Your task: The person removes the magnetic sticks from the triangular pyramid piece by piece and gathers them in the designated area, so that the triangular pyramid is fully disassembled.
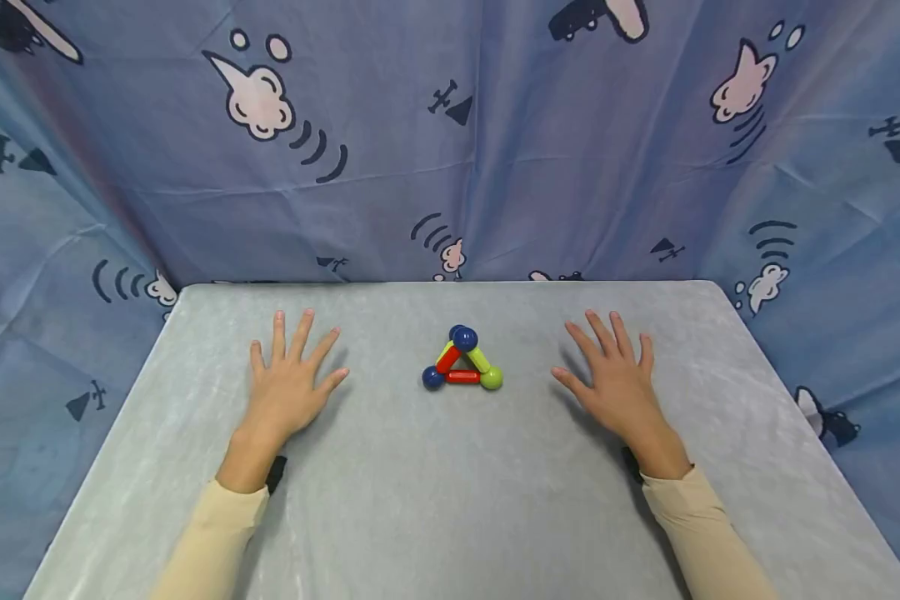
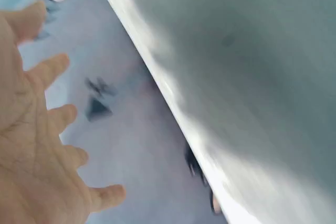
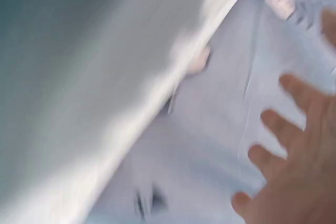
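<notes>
while the left hand (image 1: 285, 398) lies spread over the counter (image 1: 450, 500) with its fingers straight and apart, the right hand (image 1: 621, 392) mirrors it on the other side, likewise released and grasping nothing. between them, well apart from both, sits a small triangular model (image 1: 463, 377) on the far half of the counter, made of balls joined by rods. 2 dark blue balls stand together at its top, the rear ball partly hidden, with another dark blue ball at lower left and a green ball at lower right; 2 rods are red, the others yellow-green. cream sleeves (image 1: 212, 542) cover the forearms, and a blue printed curtain (image 1: 390, 125) hangs behind and at both sides
</notes>
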`<state>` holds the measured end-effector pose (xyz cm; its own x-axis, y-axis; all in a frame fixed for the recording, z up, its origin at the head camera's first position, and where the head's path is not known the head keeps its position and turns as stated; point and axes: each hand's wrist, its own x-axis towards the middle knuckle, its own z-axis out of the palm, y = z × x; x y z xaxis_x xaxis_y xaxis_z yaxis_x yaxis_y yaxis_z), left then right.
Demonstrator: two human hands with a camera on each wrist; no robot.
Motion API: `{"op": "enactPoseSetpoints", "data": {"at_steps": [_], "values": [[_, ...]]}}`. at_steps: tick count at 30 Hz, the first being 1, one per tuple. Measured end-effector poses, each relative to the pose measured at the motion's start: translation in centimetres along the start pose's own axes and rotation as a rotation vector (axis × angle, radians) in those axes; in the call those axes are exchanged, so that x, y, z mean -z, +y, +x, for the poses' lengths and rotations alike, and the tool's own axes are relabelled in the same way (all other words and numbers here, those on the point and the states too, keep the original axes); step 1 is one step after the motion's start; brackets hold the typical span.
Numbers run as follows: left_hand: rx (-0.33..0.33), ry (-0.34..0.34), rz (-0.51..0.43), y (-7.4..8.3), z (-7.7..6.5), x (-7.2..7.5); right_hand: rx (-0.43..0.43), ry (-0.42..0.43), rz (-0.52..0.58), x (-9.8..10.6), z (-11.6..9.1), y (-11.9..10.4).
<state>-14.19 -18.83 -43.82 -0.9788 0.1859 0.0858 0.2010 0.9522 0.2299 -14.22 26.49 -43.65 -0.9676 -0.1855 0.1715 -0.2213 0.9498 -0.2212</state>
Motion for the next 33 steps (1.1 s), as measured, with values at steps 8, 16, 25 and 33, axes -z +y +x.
{"op": "enactPoseSetpoints", "data": {"at_steps": [8, 16, 25, 33], "values": [[-0.207, -0.056, -0.262, 7.6, 3.2, 0.2, 0.118, -0.060, 0.234, -0.1, 1.8, -5.8], [-0.371, -0.055, -0.473, 12.0, 5.5, -0.9, 0.156, -0.045, 0.373, -1.1, 2.9, -8.8], [-0.349, -0.060, -0.531, 12.7, 4.8, -1.3, 0.121, -0.092, 0.462, -1.6, 2.2, -10.4], [-0.354, -0.014, -0.510, 12.9, 1.6, -1.0, 0.145, -0.076, 0.453, -1.2, 0.1, -11.6]]}}
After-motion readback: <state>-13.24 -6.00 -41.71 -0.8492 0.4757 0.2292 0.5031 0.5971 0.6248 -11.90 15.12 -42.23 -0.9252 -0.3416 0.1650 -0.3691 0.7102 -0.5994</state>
